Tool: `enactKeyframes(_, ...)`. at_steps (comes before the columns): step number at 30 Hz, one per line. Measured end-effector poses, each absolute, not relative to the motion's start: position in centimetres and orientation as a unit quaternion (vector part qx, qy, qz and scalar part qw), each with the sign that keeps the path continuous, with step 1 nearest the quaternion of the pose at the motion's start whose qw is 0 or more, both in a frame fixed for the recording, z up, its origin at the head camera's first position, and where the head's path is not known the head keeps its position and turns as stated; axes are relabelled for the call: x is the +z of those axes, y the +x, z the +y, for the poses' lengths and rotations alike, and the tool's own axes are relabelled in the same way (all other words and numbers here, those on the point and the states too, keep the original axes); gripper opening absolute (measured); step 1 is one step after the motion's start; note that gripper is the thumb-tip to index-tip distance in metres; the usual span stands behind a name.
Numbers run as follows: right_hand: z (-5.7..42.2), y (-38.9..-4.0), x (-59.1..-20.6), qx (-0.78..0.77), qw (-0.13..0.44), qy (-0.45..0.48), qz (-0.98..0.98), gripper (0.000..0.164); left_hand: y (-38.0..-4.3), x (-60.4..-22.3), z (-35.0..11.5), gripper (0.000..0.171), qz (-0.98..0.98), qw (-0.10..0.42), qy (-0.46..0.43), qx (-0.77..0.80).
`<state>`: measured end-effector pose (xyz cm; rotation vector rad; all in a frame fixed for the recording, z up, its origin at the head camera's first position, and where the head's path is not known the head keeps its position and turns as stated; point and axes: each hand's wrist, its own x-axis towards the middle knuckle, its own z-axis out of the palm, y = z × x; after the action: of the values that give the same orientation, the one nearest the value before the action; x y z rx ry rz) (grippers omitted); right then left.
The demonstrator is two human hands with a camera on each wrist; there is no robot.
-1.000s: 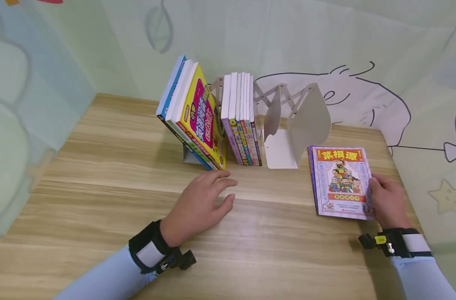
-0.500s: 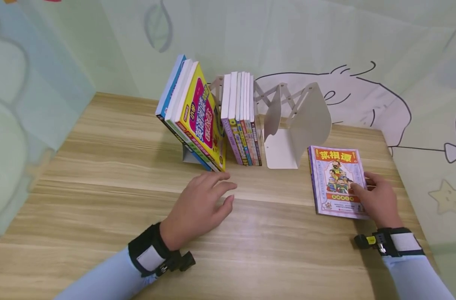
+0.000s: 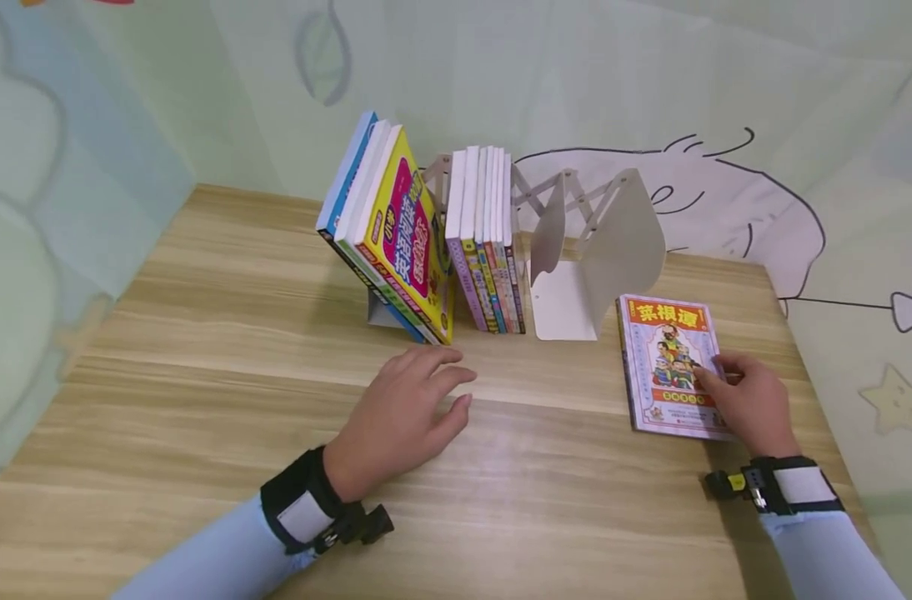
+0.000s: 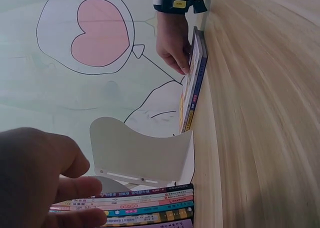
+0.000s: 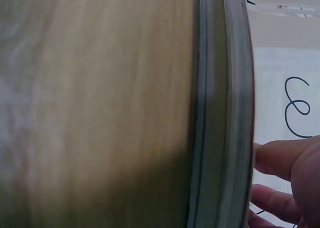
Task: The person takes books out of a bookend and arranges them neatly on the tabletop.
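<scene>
A thin stack of picture-cover books (image 3: 669, 358) lies flat at the table's right side, a lilac cover with a red title band on top. My right hand (image 3: 756, 404) rests on its right part, thumb on the cover. In the right wrist view the fingertips (image 5: 270, 160) touch the cover, above the page edges (image 5: 225, 113). My left hand (image 3: 399, 417) hovers or rests with loosely bent fingers in front of the bookshelf, holding nothing. Nearest to it are a leaning yellow book (image 3: 411, 242) and a row of thin upright books (image 3: 489, 250).
An expandable white metal book rack (image 3: 564, 300) stands at the back; its right-hand bay holds no books. White and blue books (image 3: 351, 183) lean with the yellow one at its left end. Behind the wooden table (image 3: 201, 375) hangs a cartoon-printed wall covering (image 3: 576, 75).
The top book has slid left into line with the one beneath it. My right hand has moved left from its edge onto the cover. My left hand has hardly moved.
</scene>
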<state>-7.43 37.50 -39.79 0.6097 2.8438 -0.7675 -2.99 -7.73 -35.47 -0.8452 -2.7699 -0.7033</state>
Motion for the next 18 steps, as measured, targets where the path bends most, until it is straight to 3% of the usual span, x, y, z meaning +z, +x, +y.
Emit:
enactKeyframes(6, 37.4, -7.2, -39.6, -0.249, 0.065, 0.206, 0.944, 0.071, -2.9, -35.4, -7.1, 0.028, -0.924, 0.082, -0.292, -0.231)
enactKeyframes(12, 36.8, -6.5, -39.1, -0.245, 0.006, 0.194, 0.950, 0.061, -3.0, -35.5, -7.0, 0.029, -0.929, 0.062, -0.287, -0.227)
enactKeyframes(18, 34.8, -5.4, -37.7, -0.246, -0.003, 0.080, 0.966, 0.057, -3.1, -35.6, -7.0, 0.031, -0.928, 0.048, -0.284, -0.237)
